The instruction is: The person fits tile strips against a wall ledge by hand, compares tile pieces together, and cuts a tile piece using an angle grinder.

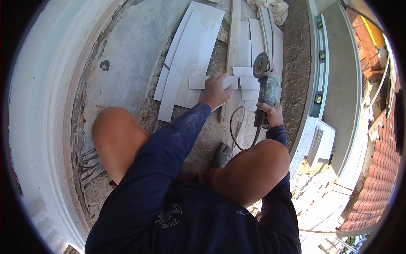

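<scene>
My left hand [218, 89] lies over a narrow white tile strip [197, 82], with the fingers across its far edge and the thumb toward its near side. My right hand [272, 114] is wrapped around the rear handle of an angle grinder [268, 89]. The grinder is held with its disc [261, 64] pointing away from me, above several white tile pieces [249, 83]. A black cord [231, 127] loops from the handle's end. Whether the disc is spinning cannot be made out.
Larger white tile pieces [196, 46] lie beyond my left hand, beside a long wooden plank [233, 38]. A spirit level [321, 63] rests along the right ledge. A crumpled cloth or bag [277, 10] is at the far end. My foot [221, 155] stands on the dusty floor.
</scene>
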`<state>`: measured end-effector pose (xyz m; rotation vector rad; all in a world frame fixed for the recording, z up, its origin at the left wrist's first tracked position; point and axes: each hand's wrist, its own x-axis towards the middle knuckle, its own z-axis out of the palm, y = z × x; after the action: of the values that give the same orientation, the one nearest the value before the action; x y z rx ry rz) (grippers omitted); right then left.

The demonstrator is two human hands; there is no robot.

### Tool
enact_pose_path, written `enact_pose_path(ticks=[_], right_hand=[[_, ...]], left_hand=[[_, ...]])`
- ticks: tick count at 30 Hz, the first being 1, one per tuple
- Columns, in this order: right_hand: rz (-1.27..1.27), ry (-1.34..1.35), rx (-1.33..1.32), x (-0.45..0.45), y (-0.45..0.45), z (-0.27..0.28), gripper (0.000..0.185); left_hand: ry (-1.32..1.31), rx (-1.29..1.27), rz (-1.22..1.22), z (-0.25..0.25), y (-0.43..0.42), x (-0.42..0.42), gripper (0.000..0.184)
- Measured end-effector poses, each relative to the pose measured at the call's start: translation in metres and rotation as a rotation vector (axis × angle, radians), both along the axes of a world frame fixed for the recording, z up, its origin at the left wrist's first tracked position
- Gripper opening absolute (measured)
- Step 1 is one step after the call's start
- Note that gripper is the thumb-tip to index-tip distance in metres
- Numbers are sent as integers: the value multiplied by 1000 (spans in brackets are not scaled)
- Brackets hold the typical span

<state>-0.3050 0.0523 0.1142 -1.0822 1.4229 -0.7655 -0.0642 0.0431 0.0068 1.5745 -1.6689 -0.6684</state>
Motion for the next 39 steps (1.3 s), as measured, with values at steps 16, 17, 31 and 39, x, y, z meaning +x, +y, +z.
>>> enact_pose_path(ticks=[16,17,31,39], right_hand=[[-278,-157,-278,17,-28,46,31],[-294,-150,-307,14,-25,48,31],[-611,-91,-607,-113,134,122,42],[-887,-683,-335,-207,311,49,35]], left_hand=[[50,-393,-354,118,49,-76,63],[63,-412,-368,119,50,-78,62],[419,-264,-216,241,14,-26,41],[597,-244,-242,307,31,-15,39]])
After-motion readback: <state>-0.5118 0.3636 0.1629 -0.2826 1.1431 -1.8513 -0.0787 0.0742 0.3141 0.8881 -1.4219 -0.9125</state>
